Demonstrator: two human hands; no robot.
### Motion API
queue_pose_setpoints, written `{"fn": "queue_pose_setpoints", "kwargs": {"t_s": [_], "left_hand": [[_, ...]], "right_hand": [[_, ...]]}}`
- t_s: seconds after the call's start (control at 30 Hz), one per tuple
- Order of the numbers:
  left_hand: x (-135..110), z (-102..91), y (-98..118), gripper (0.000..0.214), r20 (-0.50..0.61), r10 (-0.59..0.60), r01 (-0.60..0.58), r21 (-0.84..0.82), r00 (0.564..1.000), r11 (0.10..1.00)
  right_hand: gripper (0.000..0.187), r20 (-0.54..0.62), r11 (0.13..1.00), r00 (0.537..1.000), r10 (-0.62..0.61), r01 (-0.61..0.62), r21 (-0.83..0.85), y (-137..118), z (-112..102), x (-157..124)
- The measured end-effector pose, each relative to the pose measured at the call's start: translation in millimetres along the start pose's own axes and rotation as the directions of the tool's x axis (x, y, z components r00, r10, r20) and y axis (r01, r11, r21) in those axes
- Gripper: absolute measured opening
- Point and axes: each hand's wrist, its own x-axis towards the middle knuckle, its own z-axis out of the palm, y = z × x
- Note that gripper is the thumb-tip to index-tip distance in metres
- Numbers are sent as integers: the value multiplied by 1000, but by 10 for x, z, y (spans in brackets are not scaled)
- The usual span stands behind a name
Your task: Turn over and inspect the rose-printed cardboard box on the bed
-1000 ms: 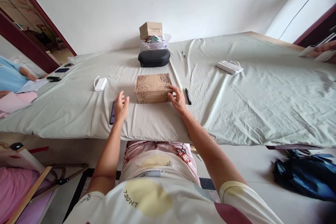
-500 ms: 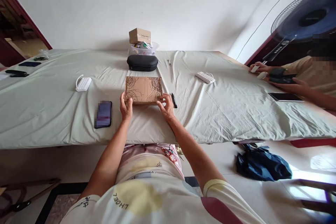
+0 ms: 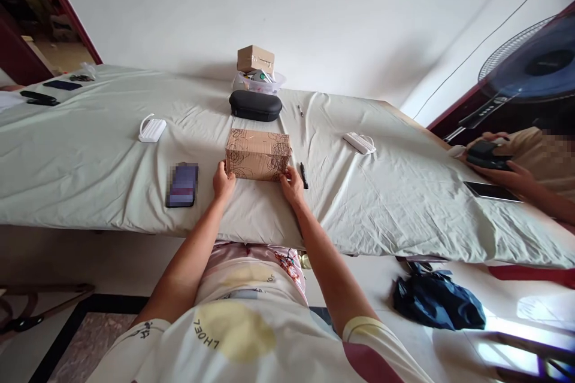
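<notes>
A brown cardboard box (image 3: 257,164) covered in black scribbled loops is on the cloth-covered table in front of me. Two of its marked faces show, one above and one facing me. My left hand (image 3: 223,181) grips its lower left corner, thumb on the near face. At the lower right corner, my right hand (image 3: 291,183) closes on the box too; some of its fingers are hidden. Just right of that hand lies a black marker pen (image 3: 304,175). A phone (image 3: 182,185) with a lit, blurred screen rests to the left of my left hand.
Behind the box are a black zip case (image 3: 256,106) and a plastic tub (image 3: 269,82) with a small carton (image 3: 256,59) on top. White corded blocks lie at left (image 3: 153,130) and right (image 3: 359,143). Another person's hands (image 3: 516,176) hold a dark object near a tablet (image 3: 491,191).
The box has been tipped so that its near face now shows much taller, with both hands at its lower corners. The view has turned slightly. The other person's hands have shifted.
</notes>
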Motion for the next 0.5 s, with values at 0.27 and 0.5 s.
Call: {"fn": "queue_pose_setpoints", "kwargs": {"t_s": [0.27, 0.5], "left_hand": [[6, 0, 21, 39, -21, 20, -21, -59, 1000, 998], [-55, -14, 97, 35, 69, 31, -46, 237, 997, 970]], "right_hand": [[44, -189, 987, 969, -159, 160, -10, -230, -120, -113], [37, 335, 857, 805, -489, 515, 14, -1166, 295, -440]]}}
